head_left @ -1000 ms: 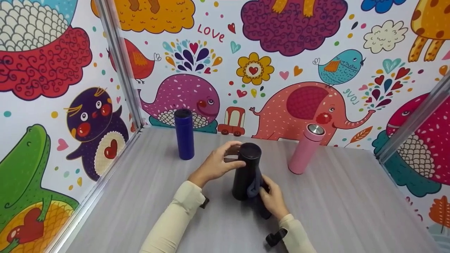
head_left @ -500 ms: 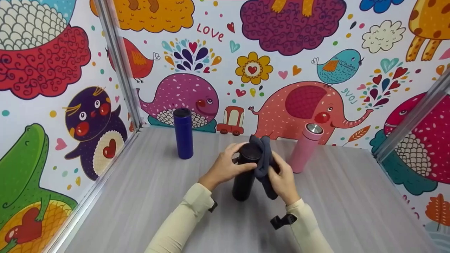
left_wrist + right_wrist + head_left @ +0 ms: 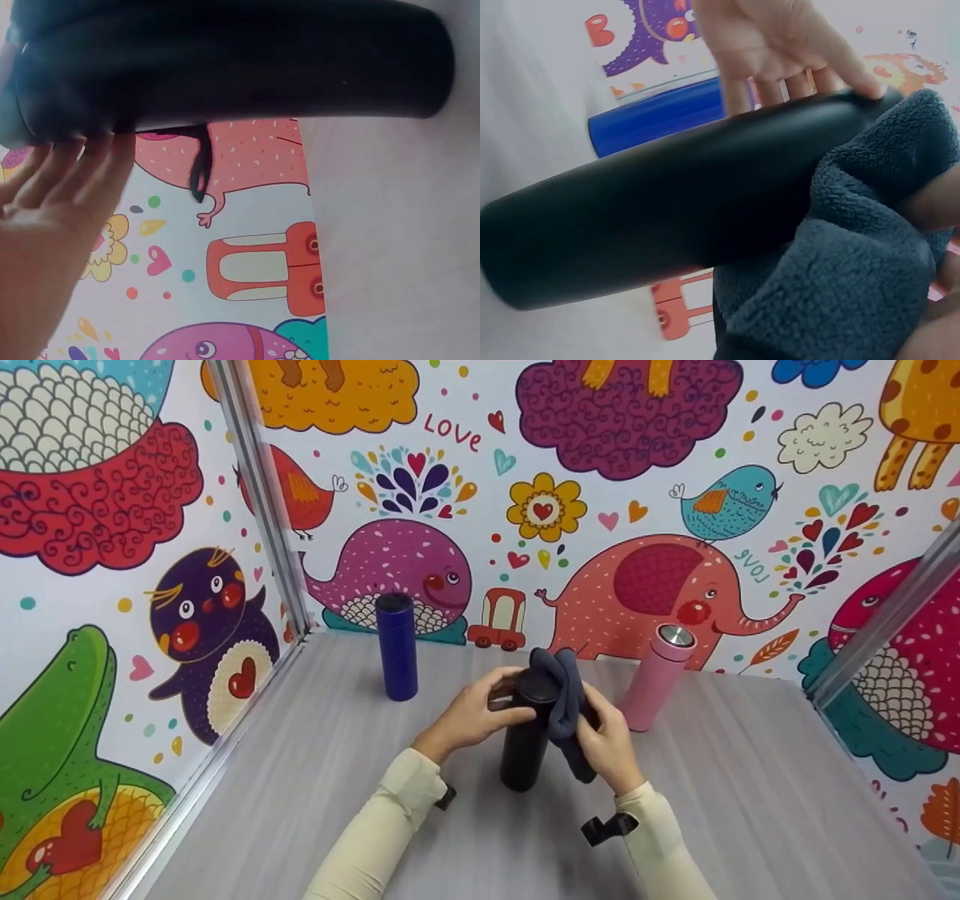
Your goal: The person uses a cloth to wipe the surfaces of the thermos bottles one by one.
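A black vacuum flask (image 3: 524, 757) stands at the middle of the table, leaning slightly. My left hand (image 3: 480, 711) grips it near its lid, thumb on the near side and the other fingers round the far side. A folded dark grey towel (image 3: 566, 697) lies against the flask's right side, up by the lid. Holding that towel, my right hand (image 3: 609, 742) presses it to the flask. The right wrist view shows the towel's fluffy pile (image 3: 855, 277) touching the flask's upper end, with part of the right hand cut off by the frame edge.
A blue flask (image 3: 397, 649) stands behind and left of my left hand. To the right, a pink flask (image 3: 649, 682) with a silver lid stands near the back wall. Printed panels in metal frames (image 3: 259, 502) enclose the grey table (image 3: 300, 780).
The towel and my right hand have risen from the flask's lower side to beside its lid, mostly in the first half second. My left hand stays at the top.
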Tool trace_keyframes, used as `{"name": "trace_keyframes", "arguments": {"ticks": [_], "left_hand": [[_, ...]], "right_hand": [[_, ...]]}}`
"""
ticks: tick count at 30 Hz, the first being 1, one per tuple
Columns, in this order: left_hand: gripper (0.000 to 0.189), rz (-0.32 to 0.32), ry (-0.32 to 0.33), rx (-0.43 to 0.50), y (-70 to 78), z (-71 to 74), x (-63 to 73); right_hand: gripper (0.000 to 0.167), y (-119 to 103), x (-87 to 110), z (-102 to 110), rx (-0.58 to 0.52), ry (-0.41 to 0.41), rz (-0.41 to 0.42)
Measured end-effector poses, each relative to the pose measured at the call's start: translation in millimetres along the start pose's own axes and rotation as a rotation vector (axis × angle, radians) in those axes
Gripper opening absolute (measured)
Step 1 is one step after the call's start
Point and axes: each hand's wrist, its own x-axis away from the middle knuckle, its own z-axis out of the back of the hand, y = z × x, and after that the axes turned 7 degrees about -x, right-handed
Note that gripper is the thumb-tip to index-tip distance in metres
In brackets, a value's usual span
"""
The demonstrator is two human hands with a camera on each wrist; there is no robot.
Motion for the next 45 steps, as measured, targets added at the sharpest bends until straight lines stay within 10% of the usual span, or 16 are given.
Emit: {"name": "trace_keyframes", "arguments": {"ticks": [16,26,33,45], "left_hand": [[0.078,-0.019,0.223,-0.127,3.6,-28.0,-1.2],[0.074,0.016,0.167,0.002,-2.2,-19.1,0.5],[0.072,0.0,0.069,0.085,-9.2,-14.7,2.2],[0.074,0.034,0.047,0.077,-6.1,-14.7,2.4]], "right_hand": [[0.04,58.1,53.7,-18.1,0.103,-0.022,-0.043],[0.039,73.4,62.7,-19.1,0.113,-0.095,-0.149],[0.045,97.3,54.3,-16.7,-0.113,-0.05,-0.291],[0.043,33.3,3.5,7.1,-0.189,-0.006,-0.126]]}}
